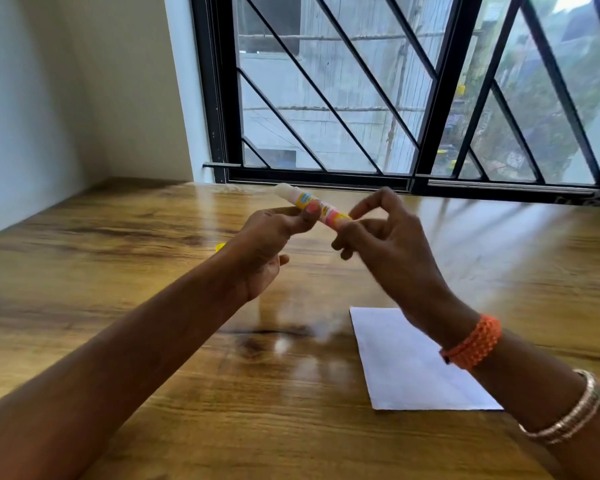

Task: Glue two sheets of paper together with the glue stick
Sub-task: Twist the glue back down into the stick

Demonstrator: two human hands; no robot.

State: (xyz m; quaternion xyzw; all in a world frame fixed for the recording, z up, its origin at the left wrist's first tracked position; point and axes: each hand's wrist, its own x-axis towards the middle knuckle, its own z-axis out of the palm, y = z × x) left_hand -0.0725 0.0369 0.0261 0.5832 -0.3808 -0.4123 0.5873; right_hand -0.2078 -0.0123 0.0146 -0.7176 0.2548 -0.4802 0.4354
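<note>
A glue stick (303,199), uncapped with its white tip pointing up and left, is held above the wooden table (118,258). My left hand (271,244) grips its middle between thumb and fingers. My right hand (385,237) pinches the stick's lower end with thumb and fingertips. A white sheet of paper (406,365) lies flat on the table under my right forearm; I cannot tell whether it is one sheet or two stacked. A small yellow piece (219,248), perhaps the cap, peeks out behind my left wrist.
A window with black diagonal bars (361,98) runs along the table's far edge. A pale wall (49,98) bounds the table on the left. My right wrist wears an orange band (473,342) and metal bangles (568,410).
</note>
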